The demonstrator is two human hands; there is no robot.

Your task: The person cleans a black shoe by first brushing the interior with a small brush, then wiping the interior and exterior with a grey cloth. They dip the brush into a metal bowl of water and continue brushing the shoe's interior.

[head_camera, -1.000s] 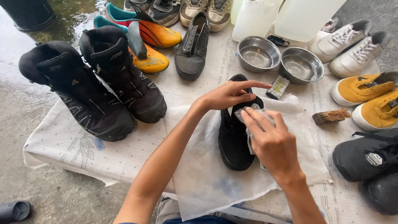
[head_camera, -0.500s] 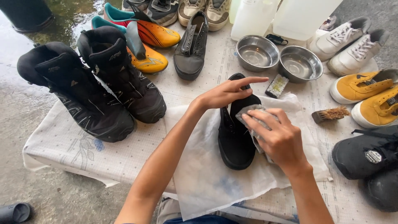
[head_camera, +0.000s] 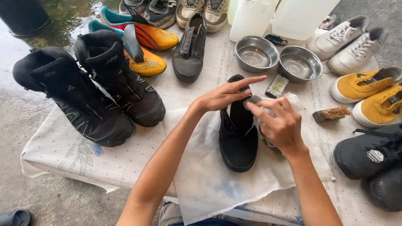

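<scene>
My left hand (head_camera: 224, 97) steadies the black shoe (head_camera: 238, 127), lying lengthwise away from me on the white cloth (head_camera: 201, 180) at the table (head_camera: 71, 155) centre, while my right hand (head_camera: 278, 125), fingers closed round a grey rag (head_camera: 256, 101), presses its right side; two steel bowls (head_camera: 256, 53) beyond hold water.

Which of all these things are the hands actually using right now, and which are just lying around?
In use: left hand, right hand, black shoe, grey cloth, white sheet.

Lying about: black boots, steel bowls, brush, yellow sneakers, white sneakers.
</scene>
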